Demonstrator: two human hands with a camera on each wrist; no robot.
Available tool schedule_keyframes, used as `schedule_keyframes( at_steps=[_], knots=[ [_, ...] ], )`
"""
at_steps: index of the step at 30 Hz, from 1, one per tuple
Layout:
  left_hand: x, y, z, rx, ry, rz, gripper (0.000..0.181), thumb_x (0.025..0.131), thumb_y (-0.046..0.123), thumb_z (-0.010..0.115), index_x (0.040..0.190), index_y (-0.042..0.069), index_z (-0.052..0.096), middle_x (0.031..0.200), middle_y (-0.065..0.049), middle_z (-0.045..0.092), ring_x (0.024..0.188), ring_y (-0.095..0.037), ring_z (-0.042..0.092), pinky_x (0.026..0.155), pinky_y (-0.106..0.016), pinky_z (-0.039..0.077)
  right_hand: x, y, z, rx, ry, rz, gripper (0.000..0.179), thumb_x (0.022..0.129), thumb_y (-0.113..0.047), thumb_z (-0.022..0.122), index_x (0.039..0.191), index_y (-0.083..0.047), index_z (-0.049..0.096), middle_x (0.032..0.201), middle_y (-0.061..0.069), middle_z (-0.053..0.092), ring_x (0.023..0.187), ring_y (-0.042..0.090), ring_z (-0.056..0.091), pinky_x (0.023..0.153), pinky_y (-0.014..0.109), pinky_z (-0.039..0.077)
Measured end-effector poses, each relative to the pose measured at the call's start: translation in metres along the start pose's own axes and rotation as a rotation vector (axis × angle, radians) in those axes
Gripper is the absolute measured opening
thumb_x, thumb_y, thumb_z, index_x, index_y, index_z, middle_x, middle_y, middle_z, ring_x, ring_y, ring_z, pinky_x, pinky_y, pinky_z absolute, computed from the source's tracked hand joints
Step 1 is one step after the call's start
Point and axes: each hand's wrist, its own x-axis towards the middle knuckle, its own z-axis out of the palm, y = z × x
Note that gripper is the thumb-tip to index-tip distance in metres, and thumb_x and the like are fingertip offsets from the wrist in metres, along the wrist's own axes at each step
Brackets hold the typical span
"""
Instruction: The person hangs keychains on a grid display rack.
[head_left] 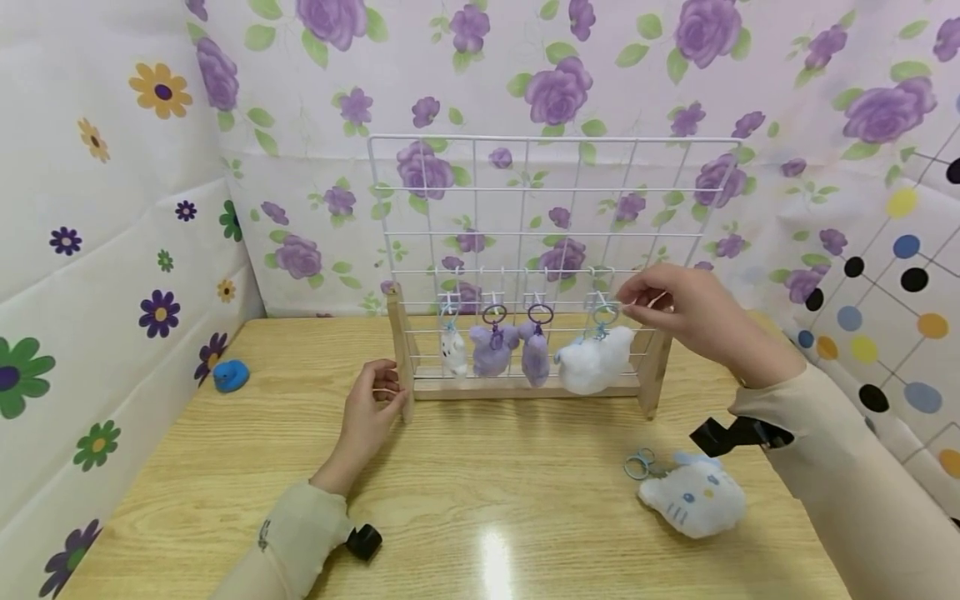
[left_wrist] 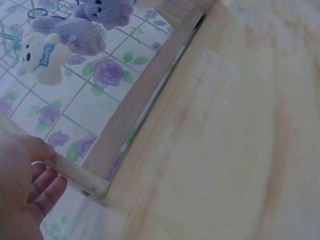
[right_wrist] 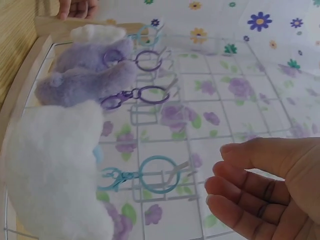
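My left hand (head_left: 371, 404) grips the wooden side leg (head_left: 402, 354) of a white wire grid rack, thumb on one face and fingers beyond it in the left wrist view. My right hand (head_left: 682, 312) is raised beside the light-blue ring (right_wrist: 160, 192) of a fluffy white plush keychain (head_left: 597, 362); its bent fingers (right_wrist: 230, 192) hold nothing and stand apart from the ring. That keychain hangs from a hook on the grid. Left of it hang two purple plush keychains (head_left: 492, 350) on purple rings and a smaller white plush keychain (head_left: 453, 353).
A white cat-face plush keychain (head_left: 697, 498) with light-blue rings lies on the wooden table (head_left: 525, 483) at the front right. A small blue duck toy (head_left: 231, 375) sits at the left edge. Flower-patterned sheeting (head_left: 300, 258) stands close behind the rack and along both sides.
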Motion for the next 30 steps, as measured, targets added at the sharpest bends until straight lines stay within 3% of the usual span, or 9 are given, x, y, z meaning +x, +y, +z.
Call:
schedule_keyframes(
  at_steps=[6,18,23,30],
  knots=[
    [0.001,0.000,0.001,0.014,0.004,0.004,0.041,0.087,-0.003,0.065,0.124,0.000,0.048,0.109,-0.018,0.057,0.095,-0.026,0.059,0.081,-0.027,0.053,-0.017,-0.005,-0.001,0.005,0.035,-0.059,0.011,0.089,-0.012,0.068,0.099,-0.012,0.070,0.092,-0.003,0.069,0.078,0.003,0.060,0.068,0.020,0.053],
    [-0.001,0.002,0.000,-0.004,-0.006,-0.014,0.040,0.089,-0.002,0.064,0.125,0.001,0.048,0.109,-0.017,0.057,0.096,-0.025,0.058,0.082,-0.031,0.053,-0.052,-0.012,0.007,0.009,0.070,-0.126,0.023,0.082,-0.007,0.074,0.101,-0.019,0.068,0.093,-0.010,0.068,0.078,-0.003,0.060,0.067,0.019,0.052],
    [-0.001,0.002,0.000,-0.002,-0.012,-0.023,0.041,0.089,0.000,0.065,0.126,0.001,0.047,0.111,-0.017,0.056,0.097,-0.026,0.058,0.082,-0.028,0.052,-0.063,-0.008,0.019,0.067,0.072,-0.163,0.029,0.079,-0.001,0.075,0.103,-0.016,0.068,0.093,-0.008,0.068,0.078,-0.004,0.059,0.064,0.018,0.052],
    [0.000,0.002,0.001,-0.004,-0.011,-0.031,0.043,0.088,0.000,0.066,0.126,0.002,0.047,0.113,-0.017,0.056,0.099,-0.025,0.058,0.082,-0.028,0.052,-0.079,-0.001,0.046,0.149,0.038,-0.128,0.026,0.081,-0.001,0.073,0.103,-0.015,0.066,0.092,-0.008,0.068,0.079,-0.005,0.059,0.065,0.020,0.053]
  ],
)
